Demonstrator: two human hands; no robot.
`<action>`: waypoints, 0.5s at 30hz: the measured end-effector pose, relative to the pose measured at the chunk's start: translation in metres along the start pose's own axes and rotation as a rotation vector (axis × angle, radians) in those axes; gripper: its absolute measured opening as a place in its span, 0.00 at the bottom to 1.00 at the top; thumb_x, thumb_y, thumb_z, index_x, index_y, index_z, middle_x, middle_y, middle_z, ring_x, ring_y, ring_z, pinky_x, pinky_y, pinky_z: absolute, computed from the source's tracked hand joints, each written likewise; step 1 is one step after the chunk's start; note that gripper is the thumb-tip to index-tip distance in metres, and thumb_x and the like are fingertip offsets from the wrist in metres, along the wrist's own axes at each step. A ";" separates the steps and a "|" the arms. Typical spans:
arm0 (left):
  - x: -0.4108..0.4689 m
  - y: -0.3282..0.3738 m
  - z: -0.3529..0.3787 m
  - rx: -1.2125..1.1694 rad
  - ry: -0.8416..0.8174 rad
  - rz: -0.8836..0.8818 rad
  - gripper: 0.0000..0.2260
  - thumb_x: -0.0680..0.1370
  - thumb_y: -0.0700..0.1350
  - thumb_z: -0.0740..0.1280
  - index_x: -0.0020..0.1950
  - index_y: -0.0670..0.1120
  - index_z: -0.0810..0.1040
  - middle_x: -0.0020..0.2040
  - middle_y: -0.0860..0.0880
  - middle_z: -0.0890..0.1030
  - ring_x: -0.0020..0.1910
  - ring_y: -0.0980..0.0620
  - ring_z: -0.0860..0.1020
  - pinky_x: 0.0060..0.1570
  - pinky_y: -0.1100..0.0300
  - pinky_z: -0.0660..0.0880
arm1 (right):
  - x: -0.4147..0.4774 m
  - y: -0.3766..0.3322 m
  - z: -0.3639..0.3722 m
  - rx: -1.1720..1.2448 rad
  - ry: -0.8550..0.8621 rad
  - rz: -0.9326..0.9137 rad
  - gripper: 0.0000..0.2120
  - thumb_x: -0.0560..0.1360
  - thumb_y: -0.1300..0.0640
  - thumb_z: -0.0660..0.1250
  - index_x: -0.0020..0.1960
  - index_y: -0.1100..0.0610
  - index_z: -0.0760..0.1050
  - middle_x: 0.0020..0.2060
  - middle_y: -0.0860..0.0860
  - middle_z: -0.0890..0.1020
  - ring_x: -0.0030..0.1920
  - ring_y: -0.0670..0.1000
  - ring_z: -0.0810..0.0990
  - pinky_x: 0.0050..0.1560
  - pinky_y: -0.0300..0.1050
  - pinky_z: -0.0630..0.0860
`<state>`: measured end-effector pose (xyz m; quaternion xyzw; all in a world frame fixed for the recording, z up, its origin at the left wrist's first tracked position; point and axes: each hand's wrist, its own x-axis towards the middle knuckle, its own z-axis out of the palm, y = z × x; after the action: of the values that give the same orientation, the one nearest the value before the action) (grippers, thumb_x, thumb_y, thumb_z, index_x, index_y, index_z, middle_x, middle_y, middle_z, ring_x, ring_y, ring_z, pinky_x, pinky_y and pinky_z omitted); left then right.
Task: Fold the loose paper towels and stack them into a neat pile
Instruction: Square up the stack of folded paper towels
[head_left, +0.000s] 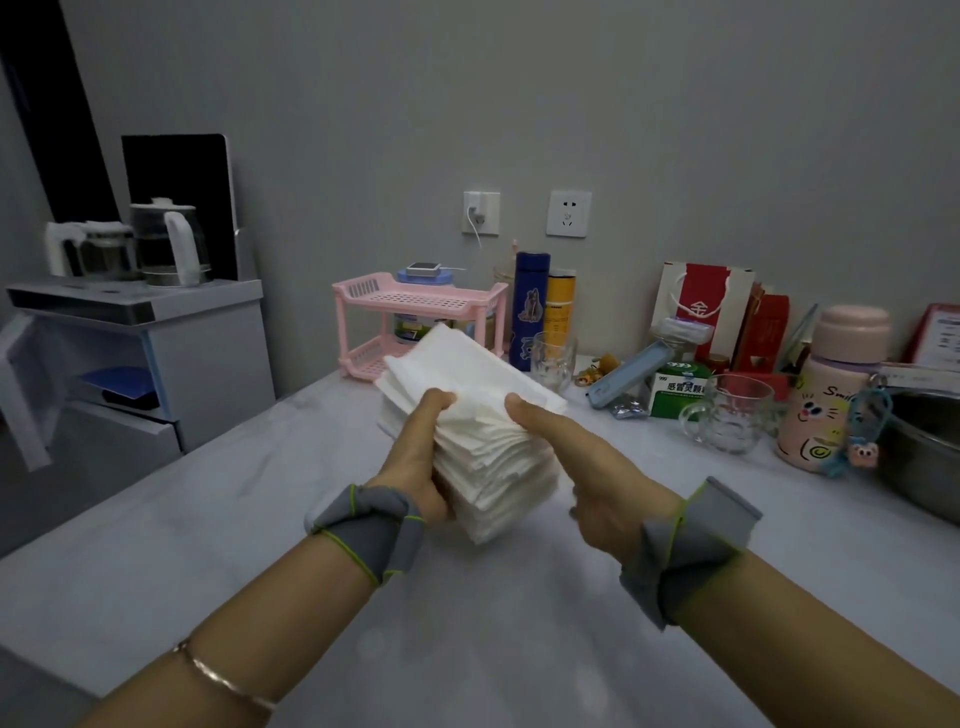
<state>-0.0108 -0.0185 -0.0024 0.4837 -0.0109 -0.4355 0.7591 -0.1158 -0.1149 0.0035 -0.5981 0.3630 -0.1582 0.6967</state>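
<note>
1 stack of paper towels (483, 410) was held over the middle of the table (197, 525), between 2 hands. The sheets were white and folded, too many and too thin to count, and their near edges fanned out unevenly. The left hand (418, 457) gripped the stack's left side, thumb pressed on the top sheet and fingers curled under it. The right hand (584, 470) gripped the right side the same way, with its thumb lying flat on top; its other fingers were mostly hidden below the paper. The stack tilted, far end higher, and I could not tell whether its bottom touched the table. Each wrist wore 1 grey band with green trim, and the left forearm carried 1 thin bracelet (223, 680).

Along the wall behind stood 1 pink rack (415, 304) with 2 shelves, 1 blue bottle (531, 306) and 1 yellow bottle (560, 306) side by side, and 2 glass mugs (727, 415), one near the bottles and one further right. 1 green box (675, 389) sat just left of the right-hand mug, 1 pink flask (826, 389) stood right of it, and 1 metal bowl (924, 452) showed at the right edge. 2 wall sockets (569, 213) were above, the left with a plug in it. 2 kettles (166, 244) stood on a cabinet at far left.
</note>
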 end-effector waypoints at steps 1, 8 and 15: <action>-0.004 0.001 0.003 -0.021 0.027 0.068 0.16 0.70 0.53 0.69 0.51 0.43 0.80 0.47 0.41 0.83 0.48 0.42 0.79 0.51 0.48 0.74 | -0.001 -0.001 0.005 0.108 -0.039 0.053 0.50 0.64 0.38 0.72 0.76 0.52 0.50 0.75 0.54 0.55 0.73 0.60 0.55 0.69 0.59 0.54; -0.018 0.010 0.006 -0.204 0.020 0.107 0.18 0.73 0.52 0.67 0.56 0.41 0.75 0.48 0.40 0.79 0.46 0.42 0.77 0.51 0.47 0.71 | 0.003 -0.010 0.024 0.247 -0.377 0.220 0.38 0.67 0.34 0.63 0.70 0.55 0.65 0.68 0.62 0.69 0.66 0.64 0.67 0.66 0.65 0.58; 0.014 0.061 0.004 -0.267 -0.067 0.151 0.24 0.71 0.55 0.69 0.63 0.43 0.74 0.57 0.40 0.80 0.57 0.41 0.77 0.59 0.46 0.73 | 0.048 -0.060 0.061 0.264 -0.197 0.027 0.27 0.69 0.42 0.69 0.63 0.54 0.73 0.48 0.56 0.80 0.49 0.58 0.78 0.40 0.51 0.76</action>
<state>0.0353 -0.0214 0.0397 0.3614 -0.0143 -0.3906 0.8465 -0.0273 -0.1166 0.0462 -0.5092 0.2768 -0.1357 0.8035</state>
